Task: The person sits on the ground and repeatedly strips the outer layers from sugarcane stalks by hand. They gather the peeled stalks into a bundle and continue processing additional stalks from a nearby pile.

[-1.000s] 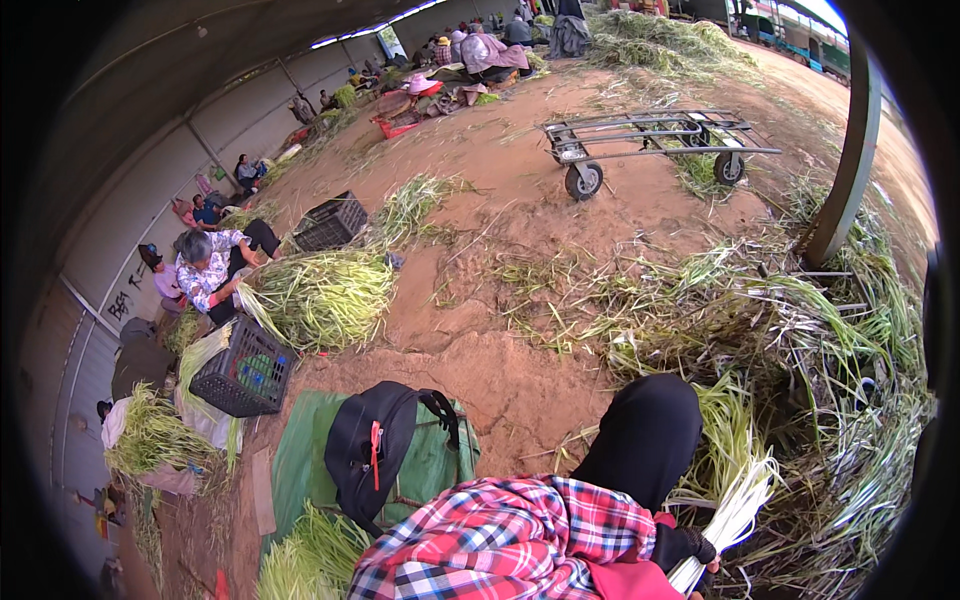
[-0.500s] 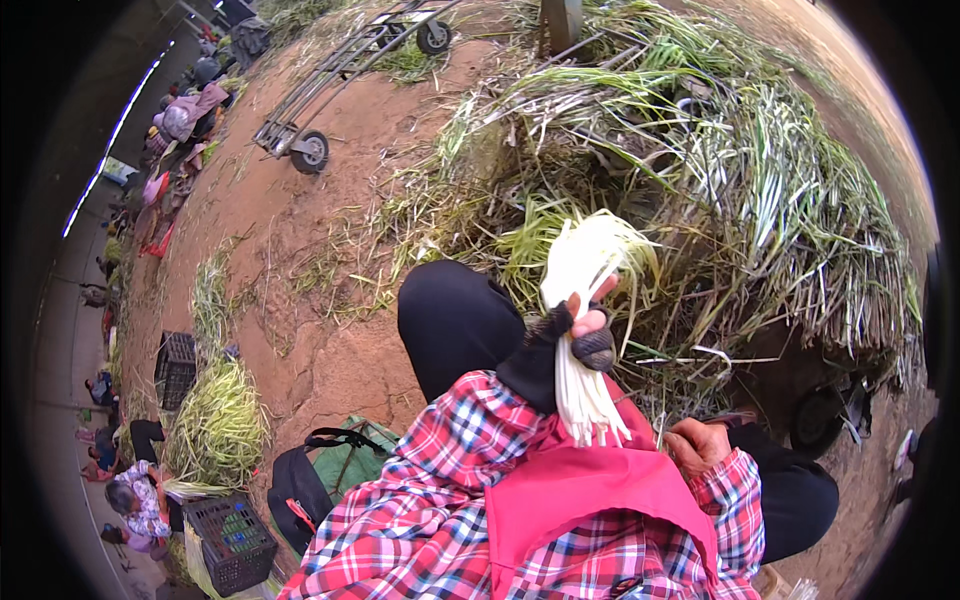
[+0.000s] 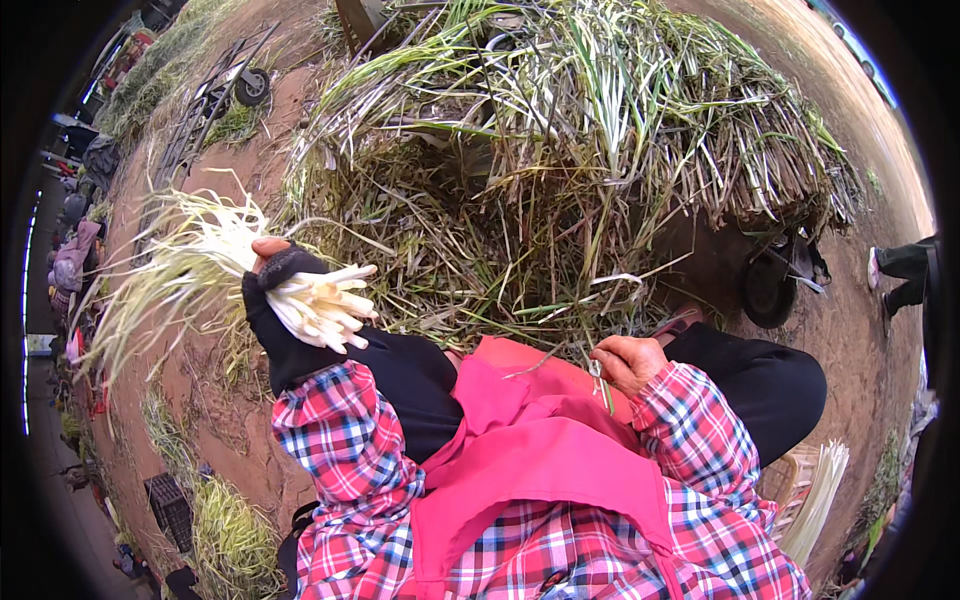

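My left hand (image 3: 280, 270), in a dark fingerless glove, grips a bundle of white-based leafy stalks (image 3: 320, 305), held sideways above my left knee, cut ends pointing right and pale leaves fanning out left. My right hand (image 3: 625, 362), bare, is curled over my pink apron (image 3: 535, 460) near the right knee. A few thin green strands and something small and pale show at its fingertips, too small to make out. A big heap of green and dried leaves (image 3: 600, 100) lies just in front of me.
A wheeled metal cart (image 3: 230, 90) stands at upper left. A dark wheel (image 3: 768, 285) sits under the heap's right end. A basket (image 3: 788, 470) with pale stalks is at my right. A black crate (image 3: 168, 510) and leaf pile (image 3: 235, 540) are at lower left. Another person's legs (image 3: 900, 270) show at right.
My view has swung round to the heap. My left hand has moved left with the bundle and tipped it from upright to sideways. My right hand remains low near my lap.
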{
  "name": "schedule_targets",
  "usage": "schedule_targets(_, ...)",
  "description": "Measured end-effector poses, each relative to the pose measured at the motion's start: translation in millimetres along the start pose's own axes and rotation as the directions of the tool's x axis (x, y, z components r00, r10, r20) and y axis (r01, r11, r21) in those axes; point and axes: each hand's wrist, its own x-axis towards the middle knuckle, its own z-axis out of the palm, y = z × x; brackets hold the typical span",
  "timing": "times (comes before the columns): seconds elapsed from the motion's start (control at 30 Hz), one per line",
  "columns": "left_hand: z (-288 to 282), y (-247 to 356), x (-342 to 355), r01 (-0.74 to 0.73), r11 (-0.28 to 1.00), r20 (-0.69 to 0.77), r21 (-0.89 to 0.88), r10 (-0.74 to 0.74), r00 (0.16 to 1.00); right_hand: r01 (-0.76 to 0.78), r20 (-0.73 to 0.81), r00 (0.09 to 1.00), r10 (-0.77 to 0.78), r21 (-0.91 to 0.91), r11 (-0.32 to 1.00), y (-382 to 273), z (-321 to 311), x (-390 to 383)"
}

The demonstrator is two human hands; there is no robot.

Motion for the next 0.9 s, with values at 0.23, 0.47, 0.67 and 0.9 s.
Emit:
schedule_targets(0.23, -26, -14, 15, -0.056, 0.998, -0.313, -0.028, 0.045, 0.949, 0.085, -0.456, 0.888, 0.063, 0.297, 0.951, -9, -58, 67)
schedule_targets(0.47, -28, -34, 14, -0.139, 0.958, -0.406, 0.249, 0.234, 0.883, 0.022, -0.608, 0.766, 0.210, 0.351, 0.936, -4, -107, 198)
schedule_targets(0.67, -32, -30, 11, -0.081, 0.965, -0.444, 0.251, 0.189, 0.876, -0.483, -0.500, 0.808, 0.312, -0.257, 0.837, 29, -56, 172)
schedule_targets(0.9, -37, -39, 14, -0.079, 0.950, -0.453, 0.302, 0.215, 0.865, -0.293, -0.285, 0.894, 0.345, 0.209, 0.933, 52, -27, 160)
